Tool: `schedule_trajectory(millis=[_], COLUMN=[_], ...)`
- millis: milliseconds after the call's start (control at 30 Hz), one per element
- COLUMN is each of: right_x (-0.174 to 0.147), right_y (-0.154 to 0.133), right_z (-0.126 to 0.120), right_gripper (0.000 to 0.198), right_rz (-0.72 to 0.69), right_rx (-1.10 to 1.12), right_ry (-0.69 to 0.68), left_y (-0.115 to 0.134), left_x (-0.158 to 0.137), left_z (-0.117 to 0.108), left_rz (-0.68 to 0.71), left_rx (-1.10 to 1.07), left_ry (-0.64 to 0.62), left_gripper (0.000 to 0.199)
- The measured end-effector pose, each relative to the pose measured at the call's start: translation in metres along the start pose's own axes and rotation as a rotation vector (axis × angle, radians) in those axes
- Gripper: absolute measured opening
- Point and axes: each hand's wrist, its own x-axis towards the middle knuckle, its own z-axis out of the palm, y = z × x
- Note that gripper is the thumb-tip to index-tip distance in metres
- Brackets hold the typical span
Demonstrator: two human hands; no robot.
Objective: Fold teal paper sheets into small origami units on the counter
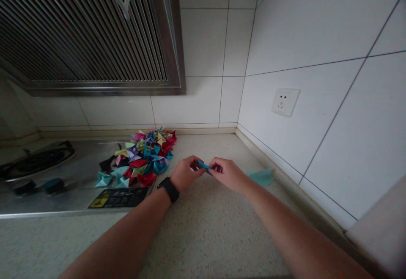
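Fingertips of your left hand (185,172) and right hand (229,174) are pinching the small teal folded paper piece (204,166) at frame centre; squeezing unevenly could skew its crease.

Dim, flat indoor light; soft glare on the white wall tiles (317,37); faint shadows on the bench (206,228); strong wide-angle bending at edges; slightly soft throughout
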Motion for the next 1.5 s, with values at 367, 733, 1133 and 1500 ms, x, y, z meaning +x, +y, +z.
schedule_trajectory(millis=[367, 733, 1133, 1500], right_x=[0.006, 0.005, 0.001, 0.003], right_y=[0.003, 0.006, -0.002, 0.006], right_z=[0.000, 0.002, 0.001, 0.004], right_gripper=[0.023, 0.029, 0.036, 0.034], right_rz=[0.052, 0.176, 0.243, 0.227], right_rx=[0.287, 0.427, 0.623, 0.604], right_ry=[-0.033, -0.053, -0.128, -0.078], left_y=[-0.009, -0.006, -0.005, 0.009], left_x=[0.001, 0.001, -0.001, -0.005], left_z=[0.006, 0.009, 0.009, 0.009], left_rz=[-0.120, -0.167, -0.147, -0.227], left_rx=[-0.451, -0.479, -0.562, -0.617], left_ry=[-0.098, -0.147, -0.209, -0.260], left_gripper=[0.035, 0.038, 0.038, 0.041])
